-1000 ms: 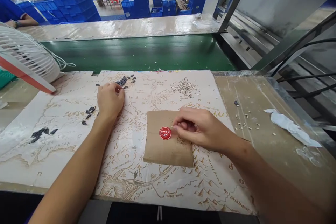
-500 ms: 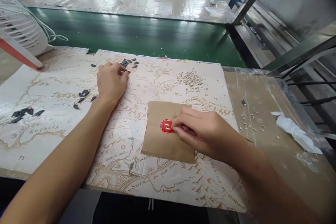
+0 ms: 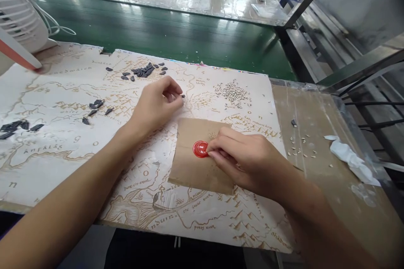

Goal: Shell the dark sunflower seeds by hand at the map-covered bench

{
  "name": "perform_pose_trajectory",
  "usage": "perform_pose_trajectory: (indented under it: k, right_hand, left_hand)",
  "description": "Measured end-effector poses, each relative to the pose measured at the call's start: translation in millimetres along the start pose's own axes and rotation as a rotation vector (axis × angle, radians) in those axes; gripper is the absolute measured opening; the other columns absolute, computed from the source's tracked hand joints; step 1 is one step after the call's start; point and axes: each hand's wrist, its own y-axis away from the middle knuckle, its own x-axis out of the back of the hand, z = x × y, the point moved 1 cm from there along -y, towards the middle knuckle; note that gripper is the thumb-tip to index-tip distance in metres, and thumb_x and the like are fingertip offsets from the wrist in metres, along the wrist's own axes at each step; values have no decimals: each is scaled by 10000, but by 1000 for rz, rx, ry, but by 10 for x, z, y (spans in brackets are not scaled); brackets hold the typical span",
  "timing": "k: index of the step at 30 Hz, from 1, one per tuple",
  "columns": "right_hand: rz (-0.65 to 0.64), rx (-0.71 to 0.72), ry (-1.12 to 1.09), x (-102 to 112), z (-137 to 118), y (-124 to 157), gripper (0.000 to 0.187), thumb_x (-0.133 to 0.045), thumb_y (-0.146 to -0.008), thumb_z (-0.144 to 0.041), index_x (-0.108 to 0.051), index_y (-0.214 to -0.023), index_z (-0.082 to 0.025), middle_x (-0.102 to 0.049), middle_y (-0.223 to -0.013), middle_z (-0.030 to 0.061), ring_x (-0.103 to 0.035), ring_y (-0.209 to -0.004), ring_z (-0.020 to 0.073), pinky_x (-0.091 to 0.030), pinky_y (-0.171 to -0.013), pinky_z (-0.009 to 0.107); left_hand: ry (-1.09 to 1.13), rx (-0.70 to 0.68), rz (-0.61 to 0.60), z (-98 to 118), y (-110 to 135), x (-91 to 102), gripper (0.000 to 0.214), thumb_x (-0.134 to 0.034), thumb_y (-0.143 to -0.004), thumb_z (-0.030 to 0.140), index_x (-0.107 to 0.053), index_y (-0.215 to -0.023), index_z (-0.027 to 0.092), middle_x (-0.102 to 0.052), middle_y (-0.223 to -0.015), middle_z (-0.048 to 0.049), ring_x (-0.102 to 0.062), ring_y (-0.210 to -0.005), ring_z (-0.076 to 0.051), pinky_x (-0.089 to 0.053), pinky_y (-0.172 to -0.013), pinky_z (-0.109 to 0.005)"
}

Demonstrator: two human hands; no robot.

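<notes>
My left hand (image 3: 164, 98) is above the map-printed sheet, thumb and finger pinched on a small black chip (image 3: 183, 96). Behind it lies a pile of similar black chips (image 3: 144, 70). A glossy red round disc (image 3: 199, 149) rests on a square of brown cardboard (image 3: 186, 172). At the right edge of the disc, the pinched fingertips of my right hand (image 3: 236, 151) meet its rim; anything smaller between them is hidden. Fine brown specks lie on the cardboard beside these fingers.
The map sheet (image 3: 63, 168) covers the table. More black chips (image 3: 96, 104) lie at left, and small pale bits (image 3: 233, 93) are heaped at right. A white fan (image 3: 23, 21) stands far left. A green conveyor belt (image 3: 158, 29) runs behind; crumpled tissue (image 3: 350, 159) lies right.
My left hand has moved right and nearer, away from the black chip pile, with a chip in its fingers. The right hand stays at the red disc. The view has tilted slightly down.
</notes>
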Motion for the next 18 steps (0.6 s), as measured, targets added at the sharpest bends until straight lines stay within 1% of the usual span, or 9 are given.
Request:
perform_pose_trajectory:
  k: [3,5,9,12,15,16,18]
  right_hand:
    - [52,-39,-40,64,62,10,150,-619,-1113,-197,-719,-1004,-218,-685,-865,33,-566,-677,151,-409,-620,329]
    - [73,-99,-53,106,127,7,126,-639,-1085,-187,-708,-987,-222,-675,-852,23,-570,-694,155,-415,-643,329]
    - [36,-188,-59,110,235,-10,116,-645,-1049,-189,-692,-948,-220,-661,-827,15,-570,-719,166,-401,-664,333]
    - [-37,-212,-64,52,258,-18,135,-638,-1032,-171,-666,-911,-223,-678,-828,5,-564,-707,155,-387,-667,328]
    - [-91,-221,-48,28,249,-19,143,-627,-1019,-153,-654,-897,-223,-688,-828,-1,-545,-685,147,-368,-661,330]
    - [-83,-226,-53,38,246,-20,136,-628,-1021,-158,-664,-907,-222,-690,-828,1,-552,-691,150,-373,-663,331]
    - [-21,-245,-81,73,249,-24,119,-641,-1031,-187,-688,-929,-223,-688,-821,9,-576,-714,164,-399,-671,335]
  left_hand:
    - [110,-9,-97,102,102,-89,162,-736,-868,199,-840,-992,206,-757,-799,-25,-615,-711,-175,-452,-677,-353]
    - [163,8,-147,147,160,-129,168,-737,-886,204,-861,-999,213,-760,-787,-14,-616,-699,-170,-453,-662,-338]
    - [309,77,-214,217,229,-178,126,-773,-910,233,-861,-996,211,-809,-886,-27,-684,-787,-178,-505,-714,-319]
    - [379,96,-229,268,248,-189,111,-794,-932,266,-856,-999,203,-838,-974,-49,-725,-877,-197,-555,-800,-330]
    - [376,59,-208,312,259,-179,99,-791,-953,265,-859,-1002,212,-847,-996,-53,-737,-910,-208,-578,-873,-355]
    - [365,38,-204,324,263,-175,94,-788,-959,257,-861,-1003,217,-848,-997,-52,-738,-917,-209,-582,-890,-361]
    - [357,4,-205,342,276,-172,89,-789,-964,246,-863,-1009,226,-846,-998,-50,-735,-919,-209,-584,-894,-362]
